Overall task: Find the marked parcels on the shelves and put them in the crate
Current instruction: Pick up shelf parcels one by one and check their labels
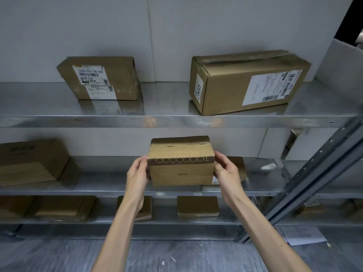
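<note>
Lengthwise the parcel (180, 167) runs left-right; left hand (137, 173) and right hand (227, 171) clasp its ends.

Shows two slender forearms, bare right to the frame's edge; left hand (137, 174) and right hand (227, 173) bare too, long fingers (221, 157).

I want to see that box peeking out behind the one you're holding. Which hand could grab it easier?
Probably the right. The right hand grips the held parcel on the side where the hidden box peeks out; the left hand sits on the parcel's far side.
</note>
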